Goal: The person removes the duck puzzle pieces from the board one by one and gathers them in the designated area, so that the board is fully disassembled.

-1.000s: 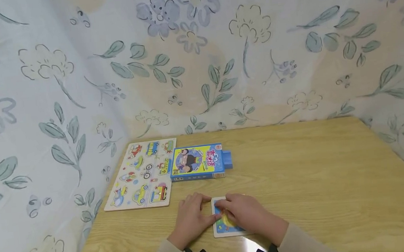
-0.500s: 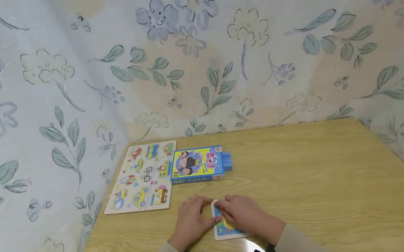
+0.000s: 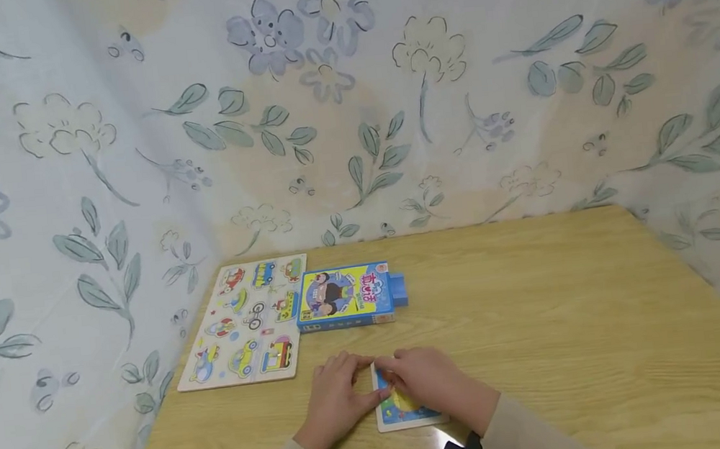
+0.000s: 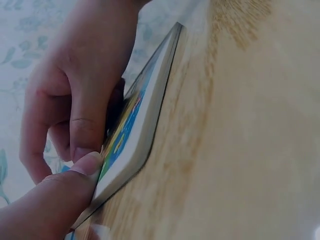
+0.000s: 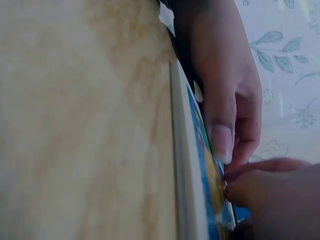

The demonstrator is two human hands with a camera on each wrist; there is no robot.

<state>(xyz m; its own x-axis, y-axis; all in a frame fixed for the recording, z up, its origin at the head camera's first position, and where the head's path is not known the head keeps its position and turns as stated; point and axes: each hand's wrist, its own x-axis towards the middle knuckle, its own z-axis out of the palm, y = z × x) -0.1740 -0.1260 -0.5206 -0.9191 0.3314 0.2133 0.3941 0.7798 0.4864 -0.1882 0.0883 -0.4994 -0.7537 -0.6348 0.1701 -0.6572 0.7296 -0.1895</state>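
A small square puzzle board [image 3: 413, 420] with a white rim and a blue and yellow picture lies flat on the table. My left hand [image 3: 336, 402] is at its left edge, fingers fairly straight. In the left wrist view, the left thumb [image 4: 60, 195] presses on the board's edge. Over the board's upper part leans my right hand [image 3: 432, 380], its fingers bent down onto the picture close to the left thumb. In the right wrist view, the right hand's fingertips [image 5: 240, 187] touch the picture surface. Whether they pinch a piece is hidden, and the right hand covers much of the picture.
Behind my hands lies a blue and yellow card box [image 3: 344, 297], with a plain blue piece [image 3: 399, 289] sticking out at its right side. Left of it is a larger wooden vehicle puzzle [image 3: 242, 322]. A floral cloth [image 3: 352, 146] hangs behind the wooden table [image 3: 571, 320].
The head view has shifted slightly. My right hand has edged a little towards the board's upper left corner. The left hand keeps its place at the board's edge.
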